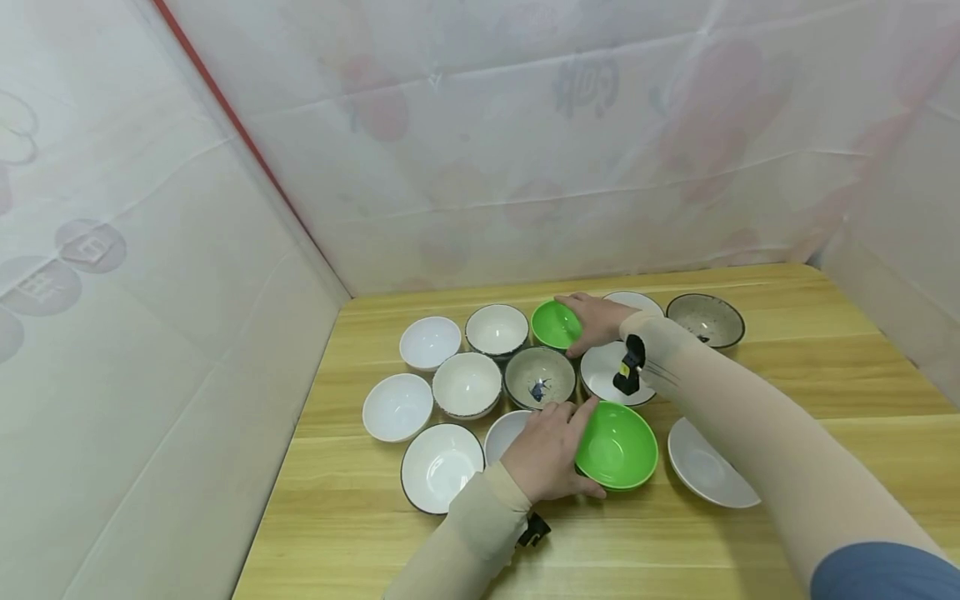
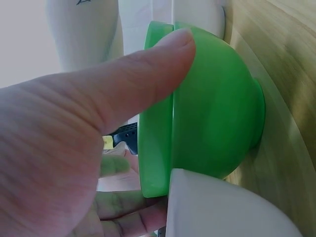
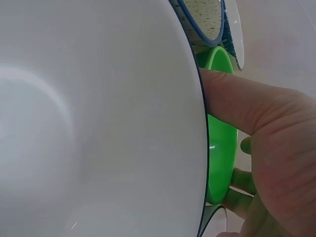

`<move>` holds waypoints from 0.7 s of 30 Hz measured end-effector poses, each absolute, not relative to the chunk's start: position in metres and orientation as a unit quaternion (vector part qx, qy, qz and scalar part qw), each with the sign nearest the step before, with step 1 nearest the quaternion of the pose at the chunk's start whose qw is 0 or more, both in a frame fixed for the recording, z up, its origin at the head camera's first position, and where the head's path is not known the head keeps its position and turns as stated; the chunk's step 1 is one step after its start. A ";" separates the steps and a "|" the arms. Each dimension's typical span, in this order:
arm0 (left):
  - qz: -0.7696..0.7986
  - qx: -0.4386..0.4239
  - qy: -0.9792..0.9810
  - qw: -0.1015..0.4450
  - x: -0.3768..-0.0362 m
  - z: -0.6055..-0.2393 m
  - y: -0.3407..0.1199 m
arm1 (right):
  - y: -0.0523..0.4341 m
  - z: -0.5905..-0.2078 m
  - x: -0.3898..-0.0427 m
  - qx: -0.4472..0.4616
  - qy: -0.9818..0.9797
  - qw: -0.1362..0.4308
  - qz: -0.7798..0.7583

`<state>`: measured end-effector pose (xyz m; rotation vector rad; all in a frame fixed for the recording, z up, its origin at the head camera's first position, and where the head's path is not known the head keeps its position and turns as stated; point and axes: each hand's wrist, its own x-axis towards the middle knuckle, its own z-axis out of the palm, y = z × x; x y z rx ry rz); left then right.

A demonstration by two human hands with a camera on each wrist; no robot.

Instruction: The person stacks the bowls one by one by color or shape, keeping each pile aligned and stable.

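My left hand grips a large green bowl at the near middle of the wooden table. Its thumb lies over the rim and its fingers curl under the side; the left wrist view shows the same green bowl tilted on edge beneath the thumb. My right hand reaches to the back row and grips a smaller green bowl by its right rim. In the right wrist view that green bowl is pinched between thumb and fingers, behind a white bowl.
Several white bowls and two grey speckled bowls crowd the table's middle. Another speckled bowl stands at the back right, and a white bowl lies under my right forearm. White sheeting walls enclose the left and back sides.
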<state>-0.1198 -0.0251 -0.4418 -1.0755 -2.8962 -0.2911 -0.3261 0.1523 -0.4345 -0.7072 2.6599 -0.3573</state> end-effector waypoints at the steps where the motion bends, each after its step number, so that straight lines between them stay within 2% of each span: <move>1: -0.094 -0.346 -0.933 0.019 -0.120 -0.442 -0.025 | 0.152 -0.435 -0.326 -0.249 0.942 0.184 -0.128; 11: -0.098 -0.348 -0.932 0.019 -0.120 -0.442 -0.024 | 0.154 -0.432 -0.324 -0.241 0.939 0.180 -0.165; 21: -0.096 -0.347 -0.933 0.021 -0.120 -0.442 -0.022 | 0.165 -0.412 -0.319 -0.256 0.928 0.144 -0.228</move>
